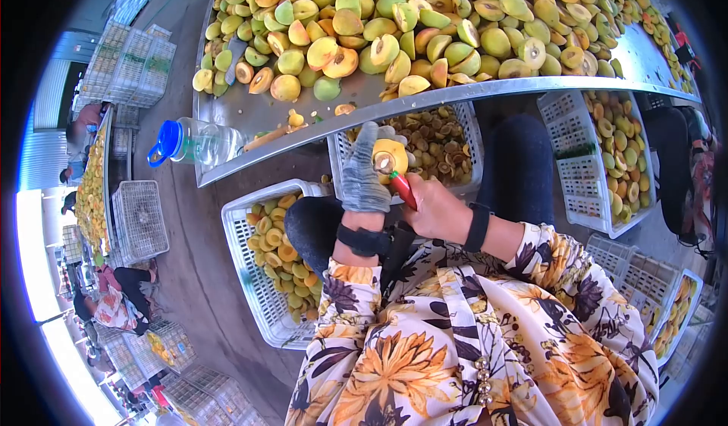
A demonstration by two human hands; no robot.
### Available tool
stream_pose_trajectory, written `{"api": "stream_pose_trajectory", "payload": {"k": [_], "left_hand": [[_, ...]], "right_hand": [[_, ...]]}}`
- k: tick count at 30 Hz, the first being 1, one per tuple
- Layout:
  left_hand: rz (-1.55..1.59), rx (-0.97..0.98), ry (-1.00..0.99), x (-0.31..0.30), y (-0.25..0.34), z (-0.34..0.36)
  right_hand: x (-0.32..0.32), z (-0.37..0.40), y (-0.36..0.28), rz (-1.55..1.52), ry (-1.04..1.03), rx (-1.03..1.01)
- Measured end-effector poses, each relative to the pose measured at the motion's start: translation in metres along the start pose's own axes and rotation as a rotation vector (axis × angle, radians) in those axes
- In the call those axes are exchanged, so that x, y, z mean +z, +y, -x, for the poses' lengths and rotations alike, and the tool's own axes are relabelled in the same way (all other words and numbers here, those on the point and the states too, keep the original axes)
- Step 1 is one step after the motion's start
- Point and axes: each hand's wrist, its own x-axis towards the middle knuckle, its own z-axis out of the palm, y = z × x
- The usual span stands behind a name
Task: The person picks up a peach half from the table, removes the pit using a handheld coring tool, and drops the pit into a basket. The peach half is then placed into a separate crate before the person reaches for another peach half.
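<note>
My left hand (364,174), in a grey glove, is closed around a yellow peach half (390,155), its cut face turned toward my right hand. A brown pit hollow shows in the middle of that face. In my bare right hand (438,208) is a small pitting tool (403,189) with a red handle and a green collar. Its tip meets the cut face near the pit; the exact shape of the tip is hidden. Both hands are over a white crate (476,149) of brownish pits and scraps, just below the metal table edge.
A metal table (303,101) bears a heap of halved peaches (425,24). On its near left corner lies a clear bottle with a blue cap (171,142). Crates of peach halves stand at my left (246,293) and right (580,191). Other people (121,293) sit farther left.
</note>
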Motion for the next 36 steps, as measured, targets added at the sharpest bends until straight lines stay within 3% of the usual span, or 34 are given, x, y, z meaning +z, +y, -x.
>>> {"api": "stream_pose_trajectory", "payload": {"k": [2, 5, 7, 9, 11, 14, 18, 23, 25, 27, 29, 30, 35, 36], "left_hand": [[-0.033, -0.124, 0.004, 0.004, 0.007, 0.000], [-0.111, -0.033, -0.011, 0.003, 0.005, 0.000], [-0.081, 0.029, 0.009, 0.004, 0.003, 0.001], [-0.048, 0.092, 0.026, 0.002, 0.004, 0.000], [-0.051, -0.128, -0.096, -0.005, 0.013, -0.001], [-0.083, -0.215, -0.183, -0.005, 0.023, 0.000], [-0.275, -0.044, -0.200, -0.009, 0.023, 0.005], [0.080, -0.102, -0.274, -0.008, 0.016, 0.002], [0.175, -0.184, -0.186, -0.006, 0.015, 0.000], [0.072, -0.160, -0.247, -0.006, 0.016, -0.003], [-0.327, 0.163, -0.069, -0.002, 0.008, -0.007], [-0.409, 0.223, -0.074, 0.001, 0.010, -0.004], [-0.239, 0.093, 0.003, -0.002, 0.005, -0.018], [-0.183, -0.010, 0.071, -0.002, 0.005, -0.019]], "right_hand": [[0.004, 0.000, 0.005, 0.064, -0.001, 0.006], [0.004, -0.001, 0.004, 0.029, 0.032, -0.081], [-0.013, 0.000, -0.020, -0.377, -0.285, 0.330], [-0.018, -0.001, -0.025, -0.312, -0.294, 0.284], [-0.021, -0.003, -0.024, -0.245, -0.301, 0.236], [-0.024, -0.006, -0.025, -0.121, -0.354, 0.207], [-0.026, -0.009, -0.030, -0.509, -0.559, 0.459], [-0.025, -0.010, -0.037, -0.843, -0.682, 0.640], [-0.022, -0.010, -0.029, -1.052, -0.717, 0.678], [-0.024, -0.014, -0.027, -1.106, -0.719, 0.697], [-0.023, -0.014, -0.022, -1.167, -0.724, 0.723], [-0.023, -0.014, -0.019, -1.251, -0.744, 0.711], [-0.015, -0.015, -0.006, -1.395, -0.697, 0.612], [-0.014, -0.015, -0.004, -1.430, -0.664, 0.616]]}}
